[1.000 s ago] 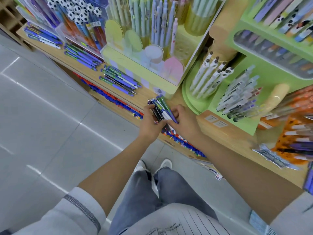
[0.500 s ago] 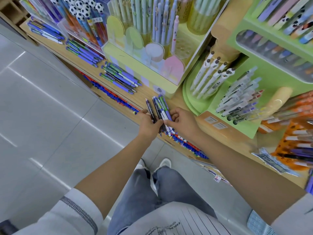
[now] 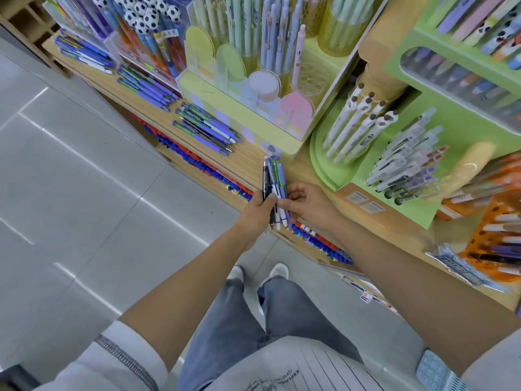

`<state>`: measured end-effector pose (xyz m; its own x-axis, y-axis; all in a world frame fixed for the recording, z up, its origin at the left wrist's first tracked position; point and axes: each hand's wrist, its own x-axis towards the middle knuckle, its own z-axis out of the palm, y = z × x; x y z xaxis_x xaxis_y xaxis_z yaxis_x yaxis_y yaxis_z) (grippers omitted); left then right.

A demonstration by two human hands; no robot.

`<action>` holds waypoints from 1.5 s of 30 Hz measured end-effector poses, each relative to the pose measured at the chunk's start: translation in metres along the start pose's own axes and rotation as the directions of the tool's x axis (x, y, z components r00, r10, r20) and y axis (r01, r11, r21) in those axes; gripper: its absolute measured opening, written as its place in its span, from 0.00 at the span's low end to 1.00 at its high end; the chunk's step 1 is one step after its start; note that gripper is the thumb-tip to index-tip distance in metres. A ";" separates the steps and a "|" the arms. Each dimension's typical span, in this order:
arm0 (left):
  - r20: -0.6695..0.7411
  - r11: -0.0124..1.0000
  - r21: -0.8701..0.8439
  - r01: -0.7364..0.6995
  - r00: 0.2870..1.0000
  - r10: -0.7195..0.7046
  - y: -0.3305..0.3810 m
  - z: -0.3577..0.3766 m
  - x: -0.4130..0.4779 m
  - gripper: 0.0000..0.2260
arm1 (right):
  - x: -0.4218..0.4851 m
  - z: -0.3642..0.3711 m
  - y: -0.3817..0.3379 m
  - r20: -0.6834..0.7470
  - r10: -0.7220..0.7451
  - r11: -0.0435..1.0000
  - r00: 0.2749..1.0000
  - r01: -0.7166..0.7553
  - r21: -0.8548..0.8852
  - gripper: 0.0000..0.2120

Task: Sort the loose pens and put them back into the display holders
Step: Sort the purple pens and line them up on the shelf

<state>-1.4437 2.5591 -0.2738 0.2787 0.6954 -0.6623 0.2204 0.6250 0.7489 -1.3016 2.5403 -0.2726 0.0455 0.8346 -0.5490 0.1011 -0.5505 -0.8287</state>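
A bundle of purple, green and white pens (image 3: 274, 182) stands nearly upright over the front edge of the wooden shelf (image 3: 248, 162). My left hand (image 3: 258, 213) grips the bundle from the left. My right hand (image 3: 303, 203) pinches its lower part from the right. Loose piles of purple-green pens lie on the shelf to the left: one pile (image 3: 205, 128) close by, a second (image 3: 146, 86) further along, a third (image 3: 83, 53) at the far end. Behind them stands a pastel display holder (image 3: 239, 108) with upright pens.
A round green stand (image 3: 324, 159) with white pens sits right of the bundle. A green rack (image 3: 456, 131) holds clear pens (image 3: 408, 162). Orange displays (image 3: 496, 230) fill the right edge. Football-topped pens (image 3: 146, 18) stand at the back left. Grey floor tiles (image 3: 84, 193) lie on the left.
The fanned pens in my hands have been squeezed together into a tight, nearly upright bundle. Both hands have stayed at the shelf's front edge.
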 end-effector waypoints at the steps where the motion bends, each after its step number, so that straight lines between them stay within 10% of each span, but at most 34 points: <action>1: 0.024 1.000 -0.005 -0.009 1.000 0.009 0.000 -0.004 -0.001 0.07 | -0.002 0.003 -0.001 0.007 0.016 0.999 1.000 -0.017 0.040 0.13; 18: 0.499 0.941 0.267 -0.209 0.865 0.051 0.004 -0.053 -0.033 0.06 | -0.090 0.079 0.021 -0.305 0.090 0.909 0.948 0.047 0.414 0.14; 29: 0.672 0.831 0.400 -0.386 0.740 0.020 -0.025 0.040 -0.088 0.11 | -0.204 0.054 0.075 -0.560 0.139 0.792 0.817 0.247 0.558 0.10; 45: 0.678 0.772 0.444 -0.455 0.734 0.042 -0.105 0.236 -0.185 0.05 | -0.369 -0.070 0.194 -0.722 0.232 0.808 0.651 0.284 0.516 0.02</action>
<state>-1.2975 2.2815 -0.2251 0.8478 0.2960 -0.4400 0.4582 0.0090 0.8888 -1.2289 2.1265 -0.2233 0.7709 0.4287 -0.4711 -0.4184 -0.2168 -0.8820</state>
